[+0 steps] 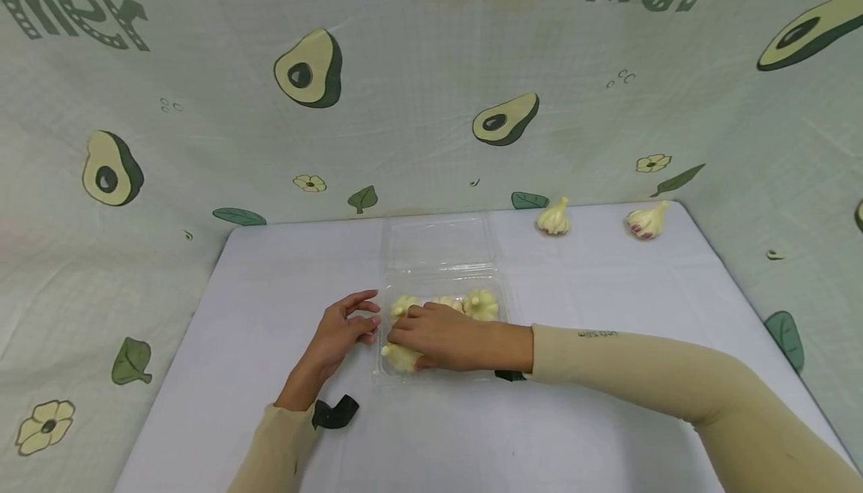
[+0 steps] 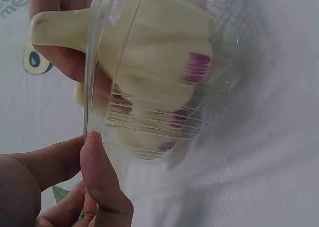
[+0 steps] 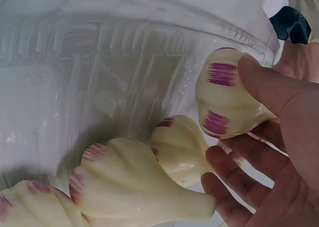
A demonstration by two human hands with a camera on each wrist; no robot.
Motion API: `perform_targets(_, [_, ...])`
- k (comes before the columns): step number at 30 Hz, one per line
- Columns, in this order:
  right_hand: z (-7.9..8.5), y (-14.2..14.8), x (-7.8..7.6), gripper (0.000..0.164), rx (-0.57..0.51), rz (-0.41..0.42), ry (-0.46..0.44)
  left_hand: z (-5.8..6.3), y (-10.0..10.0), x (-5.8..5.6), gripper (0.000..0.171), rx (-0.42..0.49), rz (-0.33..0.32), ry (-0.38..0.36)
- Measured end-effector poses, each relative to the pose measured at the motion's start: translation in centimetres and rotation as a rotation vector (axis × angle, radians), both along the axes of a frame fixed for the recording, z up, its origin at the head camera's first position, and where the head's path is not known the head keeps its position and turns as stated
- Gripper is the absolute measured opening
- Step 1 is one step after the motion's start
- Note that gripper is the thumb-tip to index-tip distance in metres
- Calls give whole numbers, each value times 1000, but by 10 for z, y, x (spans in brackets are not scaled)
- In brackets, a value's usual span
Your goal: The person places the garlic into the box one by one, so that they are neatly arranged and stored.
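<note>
A clear plastic container point(image 1: 502, 332) sits mid-table, its hinged lid point(image 1: 438, 242) folded open toward the back. My right hand point(image 1: 441, 337) reaches in from the right and grips a garlic bulb point(image 3: 224, 95) at the front left corner, thumb on one side and fingers on the other. Purple streaks mark its pale base. Behind the hand lie other bulbs: one at back left point(image 1: 403, 307), a partly covered bulb point(image 1: 448, 303), and one at back right point(image 1: 481, 304). At the left rim point(image 2: 88, 102), my left hand point(image 1: 342, 334) pinches the edge between thumb and finger.
Two more garlic bulbs stand at the table's back right, one bulb point(image 1: 553, 217) nearer the lid and another bulb point(image 1: 647, 220) by the corner. A printed cloth point(image 1: 418, 81) hangs behind the white table point(image 1: 573, 433). Black wrist mounts point(image 1: 335, 412) show below the hands.
</note>
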State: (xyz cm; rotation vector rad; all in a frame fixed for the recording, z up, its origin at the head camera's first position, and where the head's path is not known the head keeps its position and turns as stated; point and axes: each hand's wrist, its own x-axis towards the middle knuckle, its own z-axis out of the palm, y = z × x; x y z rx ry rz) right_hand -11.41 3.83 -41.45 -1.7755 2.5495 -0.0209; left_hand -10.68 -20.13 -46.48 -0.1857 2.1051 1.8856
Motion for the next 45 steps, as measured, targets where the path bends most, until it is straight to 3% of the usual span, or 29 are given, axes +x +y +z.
perform_targets(17, [-6, -7, -2, 51, 83, 35, 29, 1, 3, 2, 54, 0, 2, 0])
perform_targets(32, [-9, -5, -6, 44, 57, 70, 128, 1, 1, 2, 54, -5, 10, -9])
perform_targets(45, [11, 5, -1, 57, 39, 8, 102, 2, 1, 1, 54, -10, 17, -14])
